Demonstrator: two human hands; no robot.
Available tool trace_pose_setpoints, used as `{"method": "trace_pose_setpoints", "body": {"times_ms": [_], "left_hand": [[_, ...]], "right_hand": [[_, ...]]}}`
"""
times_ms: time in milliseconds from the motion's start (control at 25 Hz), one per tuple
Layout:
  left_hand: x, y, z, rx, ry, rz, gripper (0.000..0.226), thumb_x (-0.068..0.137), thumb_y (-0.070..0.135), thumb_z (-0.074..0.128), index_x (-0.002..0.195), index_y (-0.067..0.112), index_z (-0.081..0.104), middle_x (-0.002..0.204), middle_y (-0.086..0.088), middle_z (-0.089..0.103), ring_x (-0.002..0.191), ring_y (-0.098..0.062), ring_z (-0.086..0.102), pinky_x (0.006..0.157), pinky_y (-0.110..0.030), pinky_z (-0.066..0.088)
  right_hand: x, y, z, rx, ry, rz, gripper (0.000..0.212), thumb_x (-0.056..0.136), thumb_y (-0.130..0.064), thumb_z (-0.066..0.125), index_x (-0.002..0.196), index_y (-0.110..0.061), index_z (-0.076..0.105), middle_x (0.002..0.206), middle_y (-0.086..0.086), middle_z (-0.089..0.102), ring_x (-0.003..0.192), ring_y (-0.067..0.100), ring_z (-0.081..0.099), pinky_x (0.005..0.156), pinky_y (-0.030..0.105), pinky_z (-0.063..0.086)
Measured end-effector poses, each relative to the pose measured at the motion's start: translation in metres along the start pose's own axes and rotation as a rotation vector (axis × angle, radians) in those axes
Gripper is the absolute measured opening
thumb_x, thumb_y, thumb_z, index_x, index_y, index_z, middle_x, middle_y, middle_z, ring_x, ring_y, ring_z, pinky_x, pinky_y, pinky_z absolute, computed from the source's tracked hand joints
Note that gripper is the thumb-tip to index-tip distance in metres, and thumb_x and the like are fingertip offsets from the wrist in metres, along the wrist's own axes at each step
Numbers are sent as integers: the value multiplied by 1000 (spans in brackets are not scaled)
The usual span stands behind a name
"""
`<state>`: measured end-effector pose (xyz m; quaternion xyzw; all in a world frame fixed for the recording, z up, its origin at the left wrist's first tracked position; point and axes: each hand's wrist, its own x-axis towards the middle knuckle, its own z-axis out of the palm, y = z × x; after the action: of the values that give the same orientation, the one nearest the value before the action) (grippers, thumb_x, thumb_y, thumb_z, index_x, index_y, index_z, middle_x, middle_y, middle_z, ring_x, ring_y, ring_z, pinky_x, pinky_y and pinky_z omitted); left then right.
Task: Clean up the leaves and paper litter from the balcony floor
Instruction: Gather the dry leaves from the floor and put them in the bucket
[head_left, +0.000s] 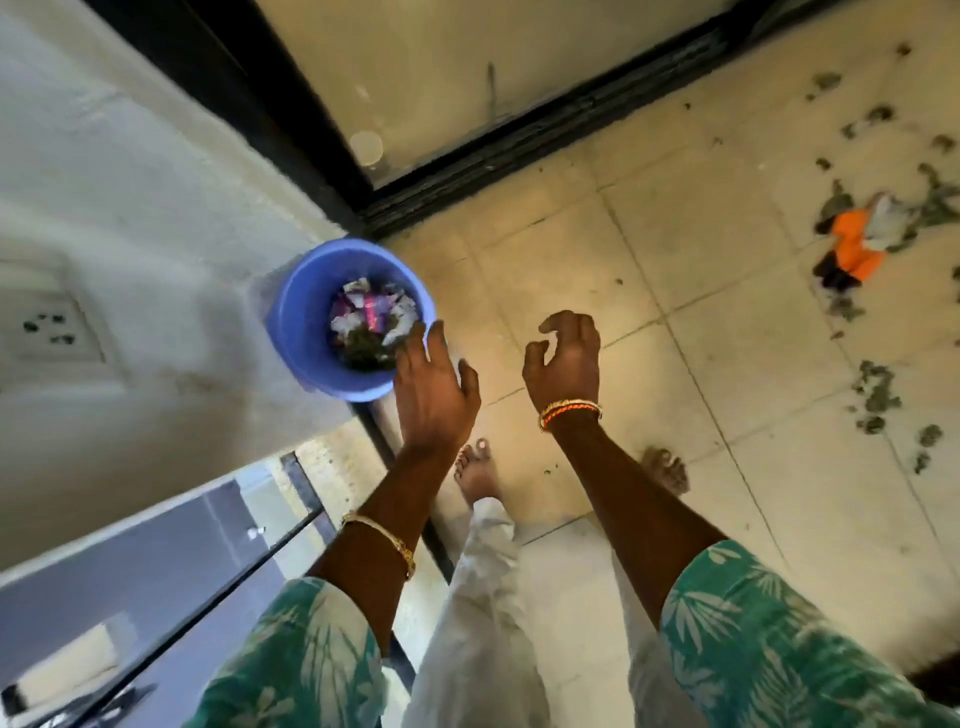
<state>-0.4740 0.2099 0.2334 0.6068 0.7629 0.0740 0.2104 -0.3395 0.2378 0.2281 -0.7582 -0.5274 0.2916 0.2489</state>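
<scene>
A round blue plastic bucket (311, 332) holds white, pink and dark green litter (371, 325). Right of the bucket: beige floor tiles (649, 249), grey-green leaves (875, 395), an orange scrap (852, 244), teal leaf-patterned sleeves (769, 639).

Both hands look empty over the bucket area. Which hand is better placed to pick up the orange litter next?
Probably the right hand: it holds nothing and is on the side of the orange litter. The left hand hovers at the blue bucket, farther away.

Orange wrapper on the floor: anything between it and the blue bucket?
Nothing visible blocks it. The orange wrapper lies among leaves at right; bare floor tiles run from there to the blue bucket by the wall. Both hands, left and right, hang empty over that stretch.
</scene>
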Motion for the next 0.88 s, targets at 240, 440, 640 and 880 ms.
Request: {"method": "trace_pose_setpoints", "body": {"times_ms": [240,440,640,880], "left_hand": [[-35,140,36,187,-183,361,63,89,23,58,144,1,36,152,-24,30,141,-39,29,107,-49,36],[-68,269,102,252,-313,548,69,84,23,64,143,0,38,152,-25,30,140,-39,31,103,-50,43],[-105,391,174,273,-447,770,71,80,23,69,142,2,41,152,-24,31,138,-38,35,102,-49,44],[-105,495,233,382,-481,988,71,80,24,68,142,2,42,151,-24,32,138,-39,35,102,-49,44]], "right_hand": [[-9,115,-127,-186,131,189,44,81,-25,39,115,-3,56,126,20,49,115,37,46,95,44,40],[-5,218,-234,-191,176,337,47,83,-25,40,120,0,53,134,23,43,126,40,39,100,50,38],[2,322,-330,-242,291,453,38,82,-16,50,115,1,57,132,26,46,125,44,41,99,51,39],[3,414,-399,-217,407,668,36,83,-7,59,117,3,57,135,27,44,125,44,41,98,51,40]]}}
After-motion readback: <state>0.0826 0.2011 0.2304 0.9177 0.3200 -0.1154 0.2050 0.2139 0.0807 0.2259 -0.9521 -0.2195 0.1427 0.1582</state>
